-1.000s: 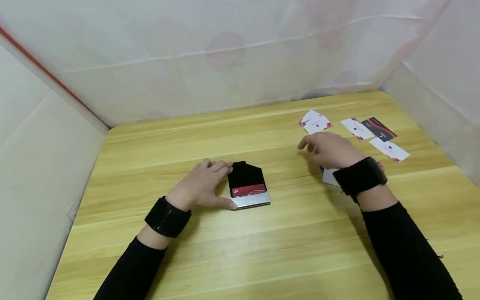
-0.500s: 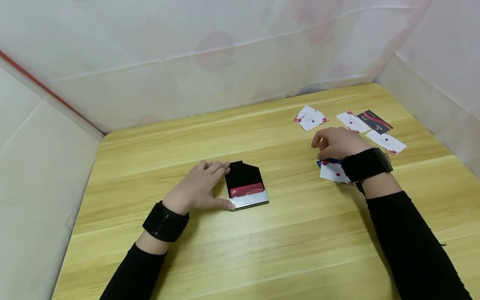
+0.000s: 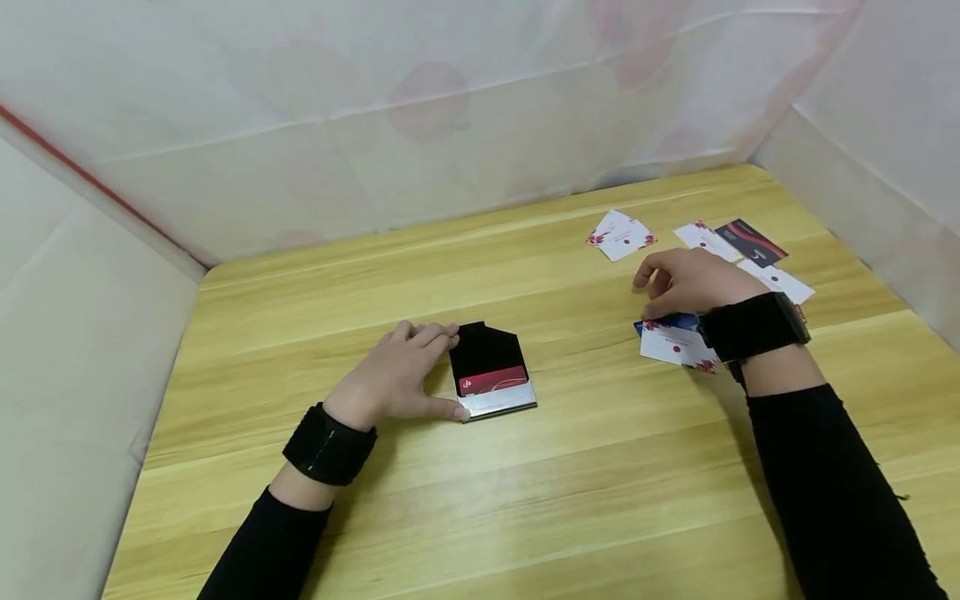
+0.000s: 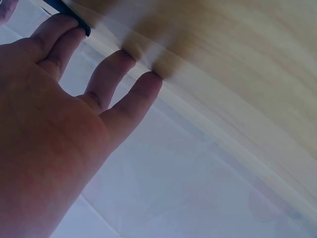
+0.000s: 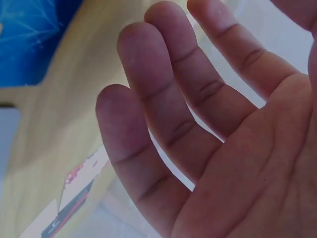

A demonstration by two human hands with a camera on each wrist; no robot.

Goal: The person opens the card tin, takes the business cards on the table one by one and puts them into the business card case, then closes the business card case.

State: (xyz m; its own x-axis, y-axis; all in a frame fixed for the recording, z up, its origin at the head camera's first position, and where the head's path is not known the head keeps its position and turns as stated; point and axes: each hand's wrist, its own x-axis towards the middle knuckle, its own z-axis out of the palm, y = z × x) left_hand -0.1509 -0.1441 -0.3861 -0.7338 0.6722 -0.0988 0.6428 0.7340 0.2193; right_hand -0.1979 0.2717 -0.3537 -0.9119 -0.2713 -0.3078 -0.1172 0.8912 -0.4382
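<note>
Because the card case (image 3: pixel 489 346) lies flat on the smooth worktop (image 3: pixel 450 508), it could probably slide easily, and this seems to be the reason why the left hand (image 3: pixel 397 371) holds it at its left side. The thumb presses near the metal corner, while the bent fingers reach the far left corner, so the case is held between them. The right hand (image 3: pixel 693 279) is above the nearer cards, to the right; its fingers (image 5: pixel 124 119) are loosely curved and grasp nothing that I can see. Its thumb is at the edge of a blue card (image 3: pixel 678 320), but I cannot tell if it touches. This card lies partly under a near white card (image 3: pixel 675 345), and perhaps its uncovered edge is easier to catch.

As for materials, the case has a matt black inside and a shiny silver strip (image 3: pixel 501 402). A red card (image 3: pixel 492 381) shows above this strip, which probably serves as a pocket. Farther away, some white cards (image 3: pixel 621 236) with printed flowers and a dark card (image 3: pixel 750 242) with a red curve are thin, flat rectangles. The worktop shows a yellow wood grain.
</note>
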